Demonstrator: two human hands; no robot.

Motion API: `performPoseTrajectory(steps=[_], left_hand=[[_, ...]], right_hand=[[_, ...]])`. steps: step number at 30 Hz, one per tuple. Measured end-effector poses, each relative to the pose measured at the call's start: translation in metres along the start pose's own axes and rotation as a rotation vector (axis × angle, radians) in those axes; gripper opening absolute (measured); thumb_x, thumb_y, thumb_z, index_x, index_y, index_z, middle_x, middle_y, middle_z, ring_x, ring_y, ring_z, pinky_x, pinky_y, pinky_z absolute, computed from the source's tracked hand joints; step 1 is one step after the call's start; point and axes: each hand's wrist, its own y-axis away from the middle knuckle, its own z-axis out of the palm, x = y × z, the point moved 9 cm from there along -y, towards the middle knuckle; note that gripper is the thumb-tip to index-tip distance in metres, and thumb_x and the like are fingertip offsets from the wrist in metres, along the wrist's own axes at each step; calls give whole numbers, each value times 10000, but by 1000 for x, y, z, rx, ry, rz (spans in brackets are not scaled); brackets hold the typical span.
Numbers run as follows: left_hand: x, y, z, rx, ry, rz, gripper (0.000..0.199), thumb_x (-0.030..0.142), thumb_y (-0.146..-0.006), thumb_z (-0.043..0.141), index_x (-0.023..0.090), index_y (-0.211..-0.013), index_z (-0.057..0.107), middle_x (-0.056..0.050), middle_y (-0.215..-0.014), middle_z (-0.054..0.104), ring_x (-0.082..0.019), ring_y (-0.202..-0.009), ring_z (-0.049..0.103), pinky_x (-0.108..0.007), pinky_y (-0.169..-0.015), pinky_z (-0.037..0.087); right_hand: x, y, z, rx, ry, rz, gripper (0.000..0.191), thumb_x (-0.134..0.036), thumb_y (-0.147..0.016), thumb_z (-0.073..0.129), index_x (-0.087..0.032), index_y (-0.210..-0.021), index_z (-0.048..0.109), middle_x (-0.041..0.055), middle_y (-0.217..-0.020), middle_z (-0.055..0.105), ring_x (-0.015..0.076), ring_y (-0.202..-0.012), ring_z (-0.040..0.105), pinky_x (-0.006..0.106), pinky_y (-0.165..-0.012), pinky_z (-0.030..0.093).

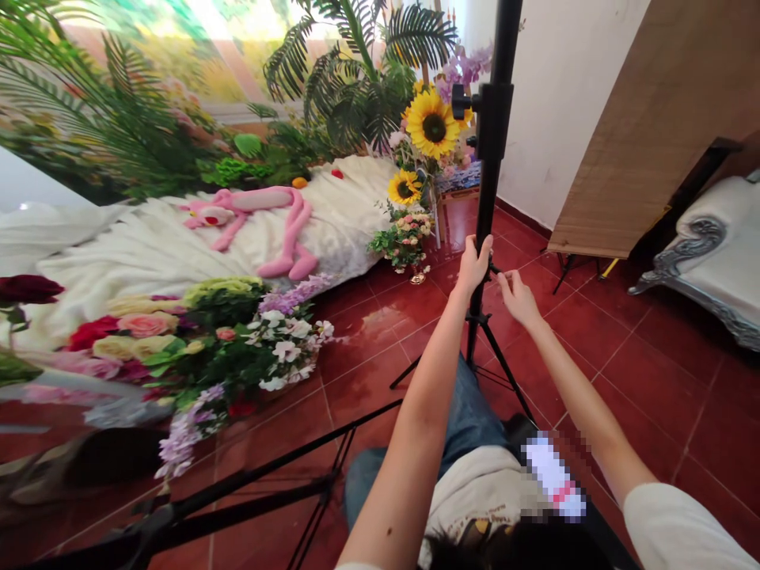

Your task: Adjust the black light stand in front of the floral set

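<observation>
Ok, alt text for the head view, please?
A person's left hand grips a black pole while the right hand is at a small knob on it. To the left, a pink plush toy lies on white fabric near flowers.

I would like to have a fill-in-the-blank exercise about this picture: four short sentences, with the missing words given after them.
1. The hand wrapped around the black pole is the person's ____ one.
2. The pink toy lies on ____ cloth.
3. The floor tiles are ____ in colour.
4. The big yellow flowers with dark centres are ____.

Missing words: left; white; red; sunflowers.
</observation>
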Motion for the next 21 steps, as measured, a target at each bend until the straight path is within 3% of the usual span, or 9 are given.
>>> performPoseTrajectory(steps=[3, 10, 16, 21], left_hand=[[0, 0, 0, 13, 51, -27, 540, 715, -910, 370, 202, -1019, 496, -14, -819, 638, -97, -681, 610, -229, -667, 484], [0, 0, 1, 18, 93, 0, 568, 746, -892, 341, 207, -995, 487, 5, -775, 605, -91, -649, 581, -239, -674, 477], [-2, -2, 1, 33, 112, 36, 558, 756, -871, 346, 215, -920, 471, 5, -781, 585, -89, -675, 581, -234, -700, 488], [-5, -3, 1, 33, 112, 43, 533, 722, -906, 350, 209, -918, 492, 6, -769, 579, -91, -673, 575, -236, -694, 487]], right_hand=[[-18, 13, -24, 154, 408, -136, 424, -579, -999, 375, -236, -1192, 532, 96, -1021, 747, 278, -919, 706, 333, -699, 482], [-59, -1, -19, 18, 878, -305, 432, -475, -1046, 322, -182, -1145, 624, 125, -1083, 745, 277, -984, 705, 287, -651, 425], [-77, -21, -16, -102, 1082, -318, 498, -449, -1034, 342, -129, -1105, 716, 165, -1037, 759, 287, -956, 720, 307, -730, 443], [-77, -31, -17, -120, 993, -359, 472, -419, -1007, 408, -112, -958, 763, 170, -961, 770, 279, -906, 727, 309, -730, 457]])
